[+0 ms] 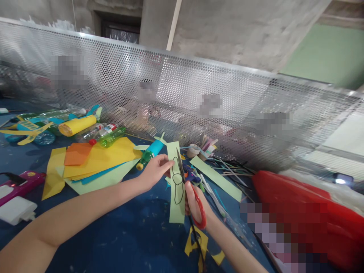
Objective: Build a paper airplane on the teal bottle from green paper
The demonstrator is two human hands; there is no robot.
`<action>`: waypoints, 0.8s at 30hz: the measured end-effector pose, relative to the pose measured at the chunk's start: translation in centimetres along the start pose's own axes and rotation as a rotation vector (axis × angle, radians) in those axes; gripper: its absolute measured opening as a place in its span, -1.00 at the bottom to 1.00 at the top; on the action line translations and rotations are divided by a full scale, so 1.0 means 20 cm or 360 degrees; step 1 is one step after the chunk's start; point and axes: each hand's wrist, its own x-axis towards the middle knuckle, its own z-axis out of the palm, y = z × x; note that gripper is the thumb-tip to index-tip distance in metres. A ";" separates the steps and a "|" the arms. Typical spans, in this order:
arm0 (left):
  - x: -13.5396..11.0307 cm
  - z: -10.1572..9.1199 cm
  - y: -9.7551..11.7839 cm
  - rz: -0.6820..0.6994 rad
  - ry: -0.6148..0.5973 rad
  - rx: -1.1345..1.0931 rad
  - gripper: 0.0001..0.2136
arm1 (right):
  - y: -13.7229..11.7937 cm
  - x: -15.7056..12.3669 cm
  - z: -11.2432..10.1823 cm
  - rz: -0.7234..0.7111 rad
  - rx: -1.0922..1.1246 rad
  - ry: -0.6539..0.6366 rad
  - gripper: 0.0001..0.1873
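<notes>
My left hand (158,171) pinches the left edge of a pale green paper strip (176,214), held up above the table. A propeller-like outline with a round middle is drawn on the strip in dark line. In my right hand (196,201) is a pair of scissors (201,212) with red handles, fingers wrapped round them. The blades point up along the right edge of the strip; whether they cut into it I cannot tell. Just behind my left hand lies a green bottle wrapped in blue paper (153,148), with pale green fins.
Yellow sheets (119,149) and an orange piece (76,153) lie left. Bottles (112,137) and a yellow-wrapped bottle (78,126) rest by the perforated metal screen (170,83). A magenta power strip (27,182) is far left, yellow scraps (202,240) in front, a red bag (284,189) right.
</notes>
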 end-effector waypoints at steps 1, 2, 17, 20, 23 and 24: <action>0.00 0.00 0.00 0.0001 -0.0006 -0.0007 -0.80 | 0.00 0.00 0.00 0.0004 0.0008 -0.0010 -0.43; 0.00 0.00 0.00 0.0002 -0.0009 -0.0014 -0.80 | 0.01 0.00 0.00 0.0010 0.0016 -0.0020 -0.43; 0.00 0.00 0.01 -0.0061 -0.0015 -0.0084 -0.81 | -0.02 0.01 0.01 0.0106 -0.0074 0.0082 -0.44; 0.01 -0.01 0.01 -0.0069 -0.0014 -0.0078 -0.81 | 0.00 0.02 -0.01 0.0106 -0.0108 0.0000 -0.44; 0.01 -0.01 0.01 -0.0058 -0.0008 -0.0050 -0.81 | -0.02 0.02 -0.02 0.0085 -0.0121 -0.0041 -0.44; 0.01 -0.01 0.02 -0.0050 -0.0004 -0.0033 -0.80 | -0.02 0.02 -0.03 0.0070 -0.0118 -0.0035 -0.44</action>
